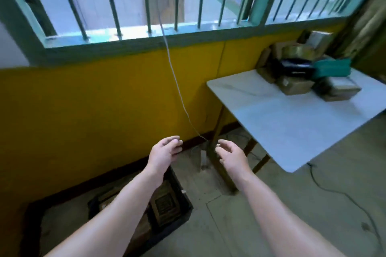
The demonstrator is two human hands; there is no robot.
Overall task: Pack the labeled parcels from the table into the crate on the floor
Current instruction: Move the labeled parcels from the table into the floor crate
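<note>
Broadly, a yellow wall (83, 100) fills 9 to 12 o'clock, under a window (129, 35) with teal bars. At 3 o'clock stands the white surface (292, 127), its near part bare. The dark crate (165, 233) sits on the floor at 7 o'clock, partly hidden beneath the left forearm. The parcels (296, 84) are heaped at the far corner of the surface, at 2 o'clock: brown taped boxes, with a black packet (294, 64) and a teal packet (332, 67) lying on top. Pale labels show on some, too blurred to read. One brown parcel (167, 206) lies inside the crate, bearing a dark square print that cannot be read. The left grip (165, 152) and the right grip (231, 154) hang side by side near the centre, apart from each other, fingers loosely curled, both holding nothing. A thin white cord (177, 85) runs from the window down to the floor between them. A black cable (334, 190) trails over the floor at 4 o'clock.
</note>
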